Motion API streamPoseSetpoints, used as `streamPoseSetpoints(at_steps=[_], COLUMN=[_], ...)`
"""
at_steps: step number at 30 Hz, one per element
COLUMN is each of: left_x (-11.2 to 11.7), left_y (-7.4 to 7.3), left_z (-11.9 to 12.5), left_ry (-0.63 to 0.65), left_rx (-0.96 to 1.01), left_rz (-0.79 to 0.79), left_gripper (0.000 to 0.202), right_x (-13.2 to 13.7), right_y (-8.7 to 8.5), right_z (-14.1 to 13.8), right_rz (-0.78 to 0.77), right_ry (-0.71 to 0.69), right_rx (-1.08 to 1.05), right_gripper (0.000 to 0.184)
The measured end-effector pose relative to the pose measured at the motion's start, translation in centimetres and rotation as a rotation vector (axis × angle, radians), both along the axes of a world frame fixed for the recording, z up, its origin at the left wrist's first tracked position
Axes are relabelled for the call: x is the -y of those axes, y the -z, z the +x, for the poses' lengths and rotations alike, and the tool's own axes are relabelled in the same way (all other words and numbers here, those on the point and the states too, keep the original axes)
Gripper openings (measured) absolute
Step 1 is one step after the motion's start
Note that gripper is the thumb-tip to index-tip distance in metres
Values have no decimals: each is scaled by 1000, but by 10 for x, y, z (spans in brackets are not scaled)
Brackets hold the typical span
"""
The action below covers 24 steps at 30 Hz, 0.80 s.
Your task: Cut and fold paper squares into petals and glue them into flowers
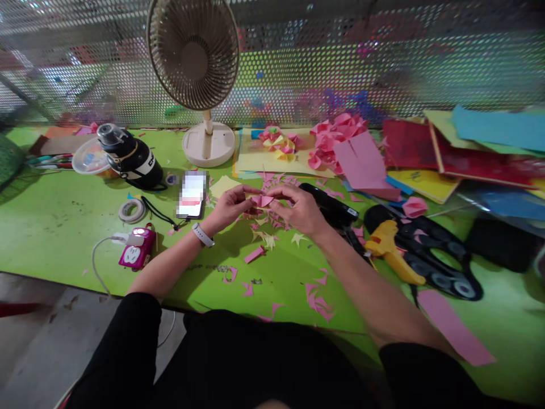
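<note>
Both of my hands meet over the middle of the green table, pinching a small folded piece of pink paper [261, 201]. My left hand [235, 205] grips its left side between thumb and fingers. From the right, my right hand [296, 207] holds the other side the same way. Beneath and around them lie many pink paper scraps [276, 180] and some yellow scraps [266, 238]. A small folded pink strip [254, 254] rests nearer to me, and more pink offcuts [317, 301] are by the table's front edge.
A fan [208, 145] stands behind, with folded pink paper pieces [340, 133] to its right. On the left are a black bottle [131, 159], a phone [192, 194], a tape roll [131, 211] and a pink power adapter [138, 250]. A yellow glue gun [394, 253] lies right.
</note>
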<state>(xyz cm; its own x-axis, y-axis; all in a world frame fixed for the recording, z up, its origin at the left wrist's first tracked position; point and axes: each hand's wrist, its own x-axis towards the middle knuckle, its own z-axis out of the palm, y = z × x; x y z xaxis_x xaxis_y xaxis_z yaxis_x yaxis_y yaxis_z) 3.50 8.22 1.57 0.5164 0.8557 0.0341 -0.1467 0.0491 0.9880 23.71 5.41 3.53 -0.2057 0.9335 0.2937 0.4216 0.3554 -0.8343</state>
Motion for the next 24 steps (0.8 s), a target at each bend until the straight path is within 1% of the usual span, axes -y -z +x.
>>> streamPoseSetpoints(at_steps=[3,6,9,14,20,24], left_x=[2,5,7,11,19,24], left_y=[-3,-7,-8,-7,-7,0], left_z=[-1,-1,1,7,13,18], left_ry=[-34,-107,-160,-207,-249,-283], left_rx=[-16,-66,-78,-44,32,85], left_rz=[20,47,15,-15,70,183], left_gripper=[31,31,32,35,36,34], right_x=[0,1,2,5,9,12], right_y=[2,3,5,6,11,14], right_z=[0,-1,-4,-9,-15,-20], right_rz=[92,159,183,224,322,434], right_ry=[4,12,34,69,145,210], right_rx=[11,2,21,74,60,20], right_gripper=[10,11,13,16,13,17])
